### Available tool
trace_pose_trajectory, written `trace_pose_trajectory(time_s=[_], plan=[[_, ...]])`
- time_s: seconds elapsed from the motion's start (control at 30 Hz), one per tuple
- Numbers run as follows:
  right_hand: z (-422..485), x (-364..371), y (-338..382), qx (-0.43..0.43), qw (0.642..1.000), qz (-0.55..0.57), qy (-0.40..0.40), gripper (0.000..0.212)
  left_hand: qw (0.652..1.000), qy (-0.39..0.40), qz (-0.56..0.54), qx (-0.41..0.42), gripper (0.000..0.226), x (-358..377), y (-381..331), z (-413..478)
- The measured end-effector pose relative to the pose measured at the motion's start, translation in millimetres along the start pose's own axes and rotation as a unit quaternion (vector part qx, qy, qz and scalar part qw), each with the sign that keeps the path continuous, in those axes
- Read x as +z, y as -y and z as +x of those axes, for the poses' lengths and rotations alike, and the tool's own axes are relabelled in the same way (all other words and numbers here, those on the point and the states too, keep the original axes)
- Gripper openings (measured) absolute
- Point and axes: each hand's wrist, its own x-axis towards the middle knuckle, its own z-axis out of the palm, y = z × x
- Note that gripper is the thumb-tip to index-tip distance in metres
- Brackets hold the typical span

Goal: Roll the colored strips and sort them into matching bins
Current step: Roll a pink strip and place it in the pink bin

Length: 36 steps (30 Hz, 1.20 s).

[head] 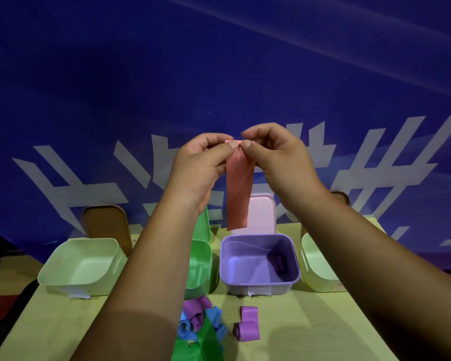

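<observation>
Leftmost on the table (297, 321) stands a pale bin (81, 264), in full view, with a brown lid (107, 227) propped upright behind it. Next comes the green bin (202, 267), whose left half is hidden behind the left forearm; its green lid (204, 225) shows only as a sliver above it. Below, at the near edge, lies a pile of loose strips (198, 324) in purple, blue and green, partly covered by that forearm and cut off by the bottom of the frame, so they cannot be counted.

Raised above the bins, the left hand (198, 165) and right hand (279, 157) meet, each pinching the top edge of the pink strip (238, 188) between thumb and curled fingers. It hangs straight down, unrolled, its lower end in front of the pink lid (262, 214). The purple bin (258, 261) sits beneath, with a dark purple roll (280, 261) in its right corner, hard to make out in shadow. Two purple rolls (248, 324) lie touching each other on the table just before that bin. Rightmost, a second pale bin (318, 267) is half hidden by the right forearm, and only the tip of another brown lid (342, 196) shows behind.

Counted: four bins, four lids, one pink strip in hand, two loose purple rolls, one roll binned.
</observation>
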Motion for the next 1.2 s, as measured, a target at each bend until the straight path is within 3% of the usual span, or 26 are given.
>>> trace_pose_trajectory(time_s=[0.6,0.8,1.2], plan=[[1.5,0.7,0.2,0.000,1.000,-0.002,-0.004,0.010,1.000,0.001,-0.005,0.015,0.019,-1.9,-0.1,2.0],[1.6,-2.9,1.8,-0.003,1.000,-0.012,-0.006,0.012,1.000,-0.002,-0.013,0.018,0.009,0.6,-0.5,0.5],[-6.2,-6.7,2.6,0.037,0.999,0.024,0.003,0.012,0.999,0.000,0.022,0.048,0.023,0.6,4.1,0.8]])
